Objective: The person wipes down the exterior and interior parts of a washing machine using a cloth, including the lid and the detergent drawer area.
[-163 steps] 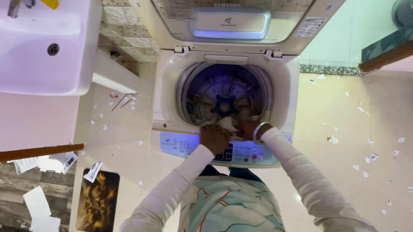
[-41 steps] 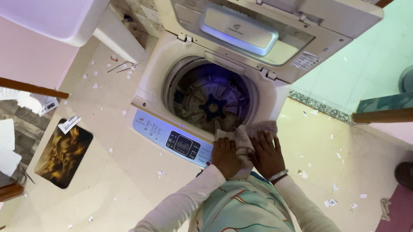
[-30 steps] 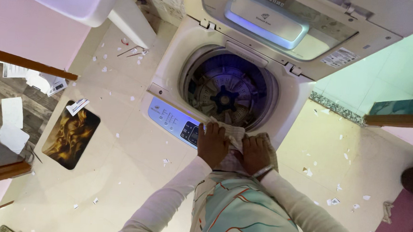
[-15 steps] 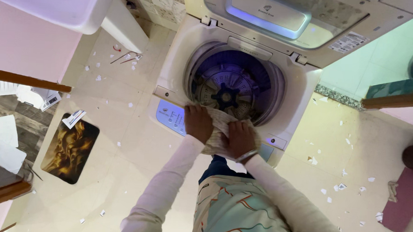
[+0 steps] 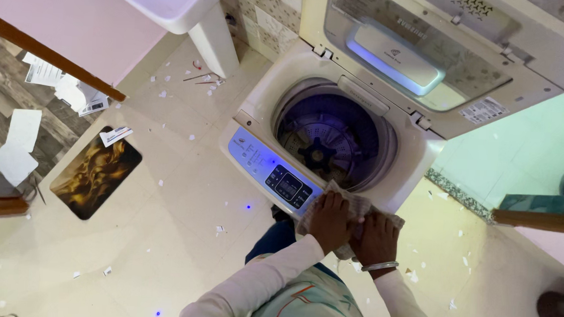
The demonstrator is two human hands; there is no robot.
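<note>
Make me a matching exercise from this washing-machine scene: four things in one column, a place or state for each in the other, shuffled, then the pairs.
Things
1. cloth
2. lid
3. mat
4. drum

Places or states
A. flat on the floor, left of the machine
B. raised open behind the tub
C. lit violet, nothing in it but the dark hub at the bottom
D. pressed on the machine's front corner under the left hand and right hand

Pairs: 1-D, 2-B, 3-A, 4-C
</note>
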